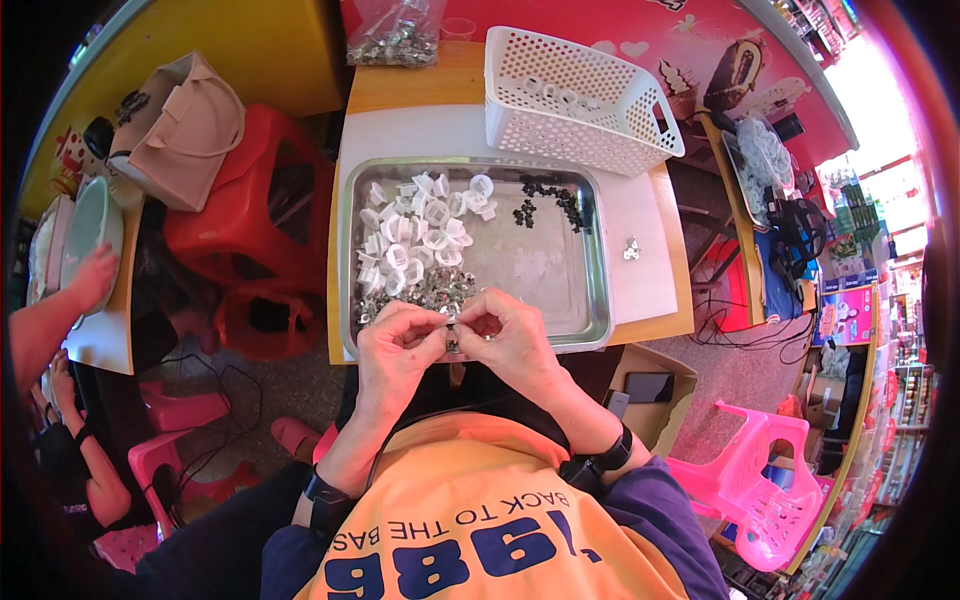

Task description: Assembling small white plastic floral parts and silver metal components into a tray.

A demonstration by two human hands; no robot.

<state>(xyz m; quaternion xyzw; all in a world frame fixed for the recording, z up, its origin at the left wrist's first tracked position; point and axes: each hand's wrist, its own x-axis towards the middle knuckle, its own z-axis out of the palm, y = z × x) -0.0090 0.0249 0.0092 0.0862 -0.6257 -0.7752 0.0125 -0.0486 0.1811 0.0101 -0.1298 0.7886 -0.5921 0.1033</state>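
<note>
Over the near edge of a steel tray (603,265), my left hand (392,352) and my right hand (522,348) meet fingertip to fingertip. Both are closed in a pinch around a small shiny metal piece (452,342), mostly covered by my fingers. Just beyond my left hand, the tray holds a heap of small silvery metal parts (432,291). Behind that heap lies a pile of clear whitish plastic pieces (412,228). Small black parts (548,200) are scattered at the tray's far right.
A white perforated basket (580,138) stands behind the tray, with a few clear pieces inside. One three-lobed metal part (631,249) lies on the white board (645,290). A bag of metal parts (395,40) sits at the back. Another person's hand (95,272) touches a pale basin (92,225) on the left.
</note>
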